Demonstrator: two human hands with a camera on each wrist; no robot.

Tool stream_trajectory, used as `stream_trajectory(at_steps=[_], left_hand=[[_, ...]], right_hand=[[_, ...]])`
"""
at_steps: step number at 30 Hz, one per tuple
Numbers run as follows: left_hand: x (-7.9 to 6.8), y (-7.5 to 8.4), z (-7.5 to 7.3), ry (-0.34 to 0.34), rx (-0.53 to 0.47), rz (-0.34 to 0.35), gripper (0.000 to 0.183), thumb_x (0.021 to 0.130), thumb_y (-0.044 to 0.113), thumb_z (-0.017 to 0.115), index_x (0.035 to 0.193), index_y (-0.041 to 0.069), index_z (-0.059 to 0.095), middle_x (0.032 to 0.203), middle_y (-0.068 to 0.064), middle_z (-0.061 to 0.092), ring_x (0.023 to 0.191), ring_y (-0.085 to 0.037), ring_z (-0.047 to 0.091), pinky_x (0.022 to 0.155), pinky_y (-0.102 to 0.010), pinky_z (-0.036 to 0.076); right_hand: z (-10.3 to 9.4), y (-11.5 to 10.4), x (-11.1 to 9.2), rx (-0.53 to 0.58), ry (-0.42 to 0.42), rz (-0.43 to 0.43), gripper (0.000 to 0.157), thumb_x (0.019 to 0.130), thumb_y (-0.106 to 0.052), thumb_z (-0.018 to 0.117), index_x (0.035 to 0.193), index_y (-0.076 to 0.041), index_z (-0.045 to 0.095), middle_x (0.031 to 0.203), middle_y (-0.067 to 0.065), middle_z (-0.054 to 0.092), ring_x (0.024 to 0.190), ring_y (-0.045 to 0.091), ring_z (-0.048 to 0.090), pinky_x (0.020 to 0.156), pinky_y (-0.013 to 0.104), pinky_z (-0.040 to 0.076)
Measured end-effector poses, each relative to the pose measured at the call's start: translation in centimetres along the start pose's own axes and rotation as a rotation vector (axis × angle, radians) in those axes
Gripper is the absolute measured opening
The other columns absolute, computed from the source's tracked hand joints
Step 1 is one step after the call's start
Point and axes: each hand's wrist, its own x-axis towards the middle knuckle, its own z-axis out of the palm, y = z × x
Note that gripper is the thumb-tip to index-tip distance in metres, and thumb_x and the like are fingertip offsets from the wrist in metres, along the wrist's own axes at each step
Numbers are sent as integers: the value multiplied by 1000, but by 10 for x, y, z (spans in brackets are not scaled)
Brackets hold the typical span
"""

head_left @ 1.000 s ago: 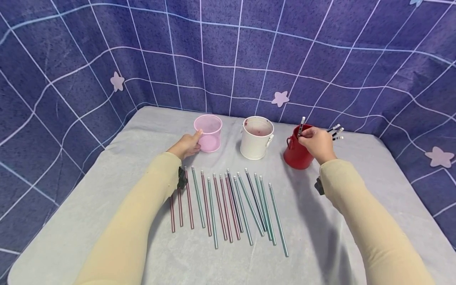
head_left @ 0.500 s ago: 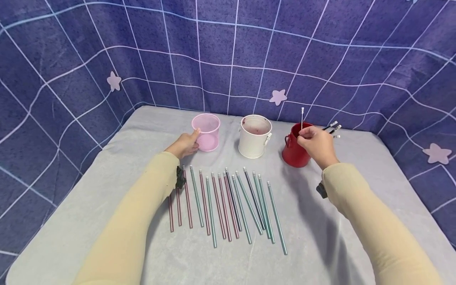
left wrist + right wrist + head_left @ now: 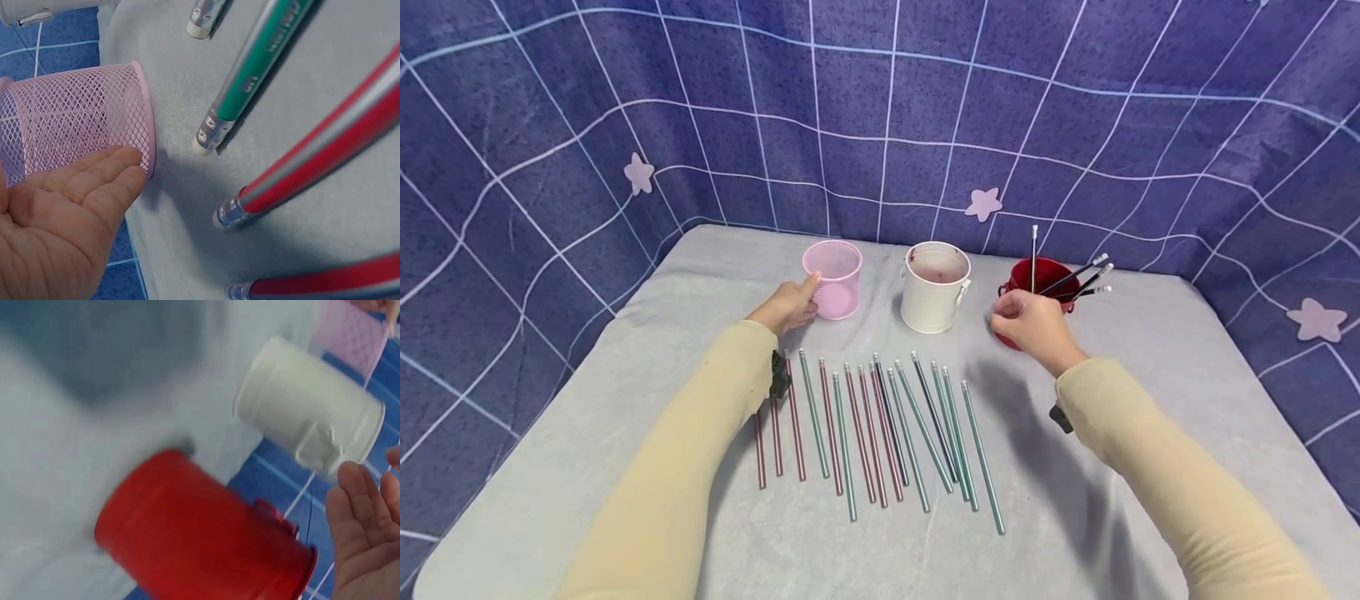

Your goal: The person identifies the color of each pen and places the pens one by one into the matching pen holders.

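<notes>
We are resting our left hand [image 3: 787, 307] against the pink mesh cup [image 3: 838, 296], fingers lying straight along its side; our right hand [image 3: 1033, 325] is hovering before the red bucket [image 3: 187, 531], its grip relaxed, holding nothing. Black pencils [image 3: 1033, 262] are leaning inside; we are probably doing best by moving clear without nudging them. Red pencils [image 3: 874, 437] and green pencils [image 3: 815, 417] are lying on the worktop [image 3: 820, 567].

Wire mesh, painted metal, cloth

Pink cup [image 3: 81, 109]: open wire mesh, metal look, smooth rim. White bucket [image 3: 927, 304]: painted metal look, smooth, soft sheen. Red bucket [image 3: 187, 534]: same, smooth, semi-gloss. Pencils [image 3: 247, 75]: glossy coating; ferrules [image 3: 215, 128] shiny crimped metal; erasers [image 3: 202, 149] matt, rubbery. Table cover [image 3: 925, 554]: matt cloth, lightly creased. Backdrop [image 3: 850, 108]: soft matt fabric. Sleeves [image 3: 655, 475]: matt cloth.
</notes>
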Motion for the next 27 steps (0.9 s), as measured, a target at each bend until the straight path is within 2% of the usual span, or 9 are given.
stream_trajectory(at_steps=[4,6,8,11,15,18,21,24,27], left_hand=[[25,-14,-8,-18,-8,21,89,98,58,33,145,-14,14,140,-35,37,129,-37,44,108,-43,37],[26,-14,-9,-19,-12,19,88,98,58,32,145,-14,13,140,-35,36,129,-37,44,108,-43,37],[20,-11,-7,-19,-15,16,85,100,55,29,145,-15,12,141,-35,34,130,-38,42,108,-44,36],[-9,6,0,-18,-19,-12,75,103,46,21,145,-15,9,144,-35,28,134,-39,34,112,-44,29],[-33,21,4,-33,-42,-29,70,105,40,22,144,-16,8,145,-36,25,136,-40,30,113,-44,25],[-28,16,2,-37,-43,-19,72,104,41,24,144,-17,9,145,-36,26,136,-39,31,113,-43,26],[-15,6,-1,-26,-35,-7,75,104,45,25,144,-16,10,144,-36,27,135,-39,32,113,-43,26],[-9,3,-1,-11,-32,-4,75,103,46,25,145,-15,10,144,-35,29,135,-38,34,113,-43,27],[-8,3,0,-7,-29,3,75,103,46,25,145,-14,11,144,-34,30,135,-38,35,112,-43,27]], right_hand=[[14,-6,-4,-5,-95,-49,14,79,-4,63,89,5,68,82,17,71,78,28,68,75,42,56],[21,-9,-5,-14,-153,-60,17,79,-4,63,91,5,68,82,16,71,79,28,68,74,42,56],[27,-13,-6,-28,-204,-64,19,78,-5,63,92,5,69,82,16,71,79,28,68,73,41,56],[36,-19,-7,-48,-270,-52,19,78,-7,64,93,4,70,82,15,72,78,27,68,71,38,57],[49,-22,-9,-75,-327,-46,16,80,-9,66,90,2,71,79,12,71,73,22,66,69,34,56],[58,-24,-11,-75,-346,-72,12,78,-8,66,85,2,70,72,8,69,65,18,62,64,31,54],[66,-27,-13,-78,-359,-101,10,76,-6,66,81,0,70,68,5,68,62,15,58,62,30,52],[74,-31,-14,-103,-373,-113,8,74,-5,67,79,-1,71,71,5,69,66,16,60,66,32,53],[81,-34,-14,-138,-398,-81,7,76,-6,68,78,-1,72,74,6,70,68,18,61,70,34,54]])
